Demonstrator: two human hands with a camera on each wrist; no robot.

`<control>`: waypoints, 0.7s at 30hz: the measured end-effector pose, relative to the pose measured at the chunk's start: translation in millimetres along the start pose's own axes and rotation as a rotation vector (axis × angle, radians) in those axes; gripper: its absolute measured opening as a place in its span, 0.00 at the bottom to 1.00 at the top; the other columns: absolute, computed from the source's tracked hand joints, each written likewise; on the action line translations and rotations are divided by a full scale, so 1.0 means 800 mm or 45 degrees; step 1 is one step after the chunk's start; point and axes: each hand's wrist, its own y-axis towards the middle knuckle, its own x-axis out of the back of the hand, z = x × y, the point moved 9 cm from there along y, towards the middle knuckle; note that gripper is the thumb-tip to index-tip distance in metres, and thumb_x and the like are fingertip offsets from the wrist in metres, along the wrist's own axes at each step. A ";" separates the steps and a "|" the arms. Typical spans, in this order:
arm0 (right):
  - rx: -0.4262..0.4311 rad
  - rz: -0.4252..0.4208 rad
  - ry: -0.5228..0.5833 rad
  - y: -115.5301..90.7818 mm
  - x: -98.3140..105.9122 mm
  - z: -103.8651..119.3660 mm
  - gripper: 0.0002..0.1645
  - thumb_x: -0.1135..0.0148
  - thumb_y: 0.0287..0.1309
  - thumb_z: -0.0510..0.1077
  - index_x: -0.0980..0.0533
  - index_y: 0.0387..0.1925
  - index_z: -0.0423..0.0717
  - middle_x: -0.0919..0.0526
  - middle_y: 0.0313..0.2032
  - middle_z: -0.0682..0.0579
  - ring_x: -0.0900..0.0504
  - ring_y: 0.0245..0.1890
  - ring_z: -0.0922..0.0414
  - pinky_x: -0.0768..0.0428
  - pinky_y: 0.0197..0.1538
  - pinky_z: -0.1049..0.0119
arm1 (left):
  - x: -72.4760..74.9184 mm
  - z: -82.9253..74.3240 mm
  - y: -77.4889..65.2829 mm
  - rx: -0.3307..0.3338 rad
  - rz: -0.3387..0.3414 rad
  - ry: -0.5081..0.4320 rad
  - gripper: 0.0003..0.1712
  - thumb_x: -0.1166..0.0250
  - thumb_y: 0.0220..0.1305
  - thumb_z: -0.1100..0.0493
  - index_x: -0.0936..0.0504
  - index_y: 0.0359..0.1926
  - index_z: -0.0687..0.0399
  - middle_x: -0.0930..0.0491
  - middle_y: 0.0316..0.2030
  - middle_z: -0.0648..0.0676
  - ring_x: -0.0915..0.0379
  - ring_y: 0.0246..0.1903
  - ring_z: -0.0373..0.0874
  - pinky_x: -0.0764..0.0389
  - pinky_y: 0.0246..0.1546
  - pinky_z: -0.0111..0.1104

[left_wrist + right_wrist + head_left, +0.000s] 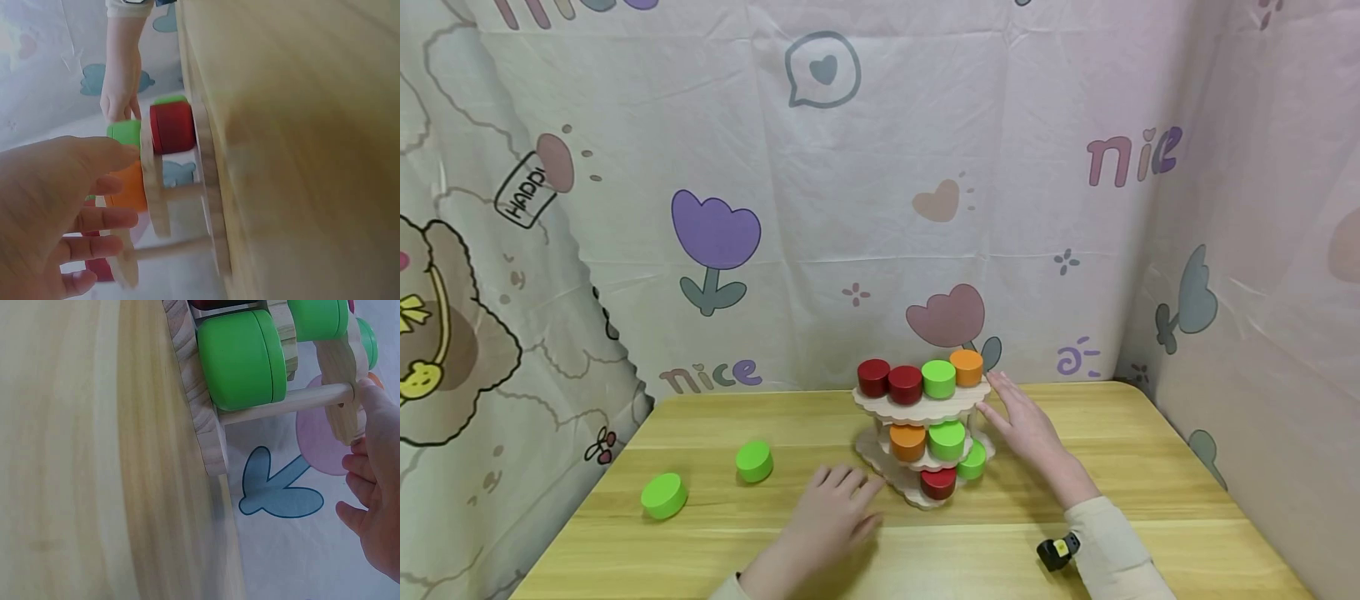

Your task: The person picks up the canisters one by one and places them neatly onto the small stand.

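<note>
A three-tiered wooden stand [921,410] with scalloped tiers carries red, green and orange round blocks. On its top tier are two red blocks [874,378], a green block [938,379] and an orange block [966,367]. The middle tier bears an orange block [907,442] and a green one [947,440]; a red block [938,483] and a green one [240,359] sit at the bottom. My left hand [832,515], fingers spread and holding nothing, hovers at the stand's front left. My right hand [1030,429] touches the top tier's right edge with extended fingers.
Two loose green blocks [664,496] [754,461] lie on the wooden table [715,550], left of the stand. A small black device [1058,552] is by the right sleeve. Printed cloth [850,183] hangs behind the table and along both sides.
</note>
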 end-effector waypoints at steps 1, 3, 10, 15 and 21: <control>0.001 0.000 -0.002 0.000 0.000 0.000 0.42 0.51 0.68 0.64 0.44 0.73 0.45 0.42 0.73 0.43 0.43 0.74 0.42 0.43 0.71 0.42 | 0.001 0.004 -0.005 0.015 0.002 -0.004 0.25 0.34 0.57 0.40 0.21 0.53 0.44 0.20 0.41 0.45 0.27 0.44 0.42 0.29 0.46 0.39; 0.002 0.000 -0.002 0.000 0.000 0.000 0.42 0.51 0.68 0.64 0.44 0.73 0.45 0.42 0.73 0.42 0.44 0.74 0.42 0.43 0.71 0.42 | 0.003 0.014 -0.013 0.046 0.002 -0.018 0.24 0.34 0.58 0.41 0.21 0.53 0.44 0.20 0.41 0.46 0.27 0.44 0.43 0.28 0.46 0.40; -0.006 -0.004 0.002 0.000 0.001 -0.001 0.42 0.52 0.68 0.64 0.44 0.74 0.46 0.42 0.73 0.43 0.44 0.74 0.42 0.43 0.71 0.42 | 0.016 0.048 -0.042 0.141 -0.063 0.031 0.25 0.30 0.53 0.43 0.20 0.50 0.45 0.19 0.39 0.46 0.26 0.43 0.43 0.28 0.45 0.39; -0.008 -0.005 0.008 0.000 0.001 -0.002 0.42 0.52 0.68 0.64 0.44 0.73 0.46 0.42 0.73 0.43 0.44 0.74 0.42 0.43 0.71 0.42 | 0.026 0.072 -0.062 0.189 -0.109 0.096 0.25 0.30 0.51 0.42 0.20 0.48 0.46 0.20 0.39 0.48 0.26 0.42 0.44 0.30 0.42 0.38; -0.009 0.003 0.011 0.000 0.002 0.001 0.42 0.51 0.68 0.64 0.43 0.73 0.45 0.43 0.74 0.43 0.44 0.74 0.43 0.43 0.72 0.43 | 0.034 0.101 -0.088 0.262 -0.103 0.135 0.25 0.29 0.49 0.42 0.19 0.46 0.47 0.20 0.39 0.48 0.27 0.42 0.45 0.32 0.40 0.38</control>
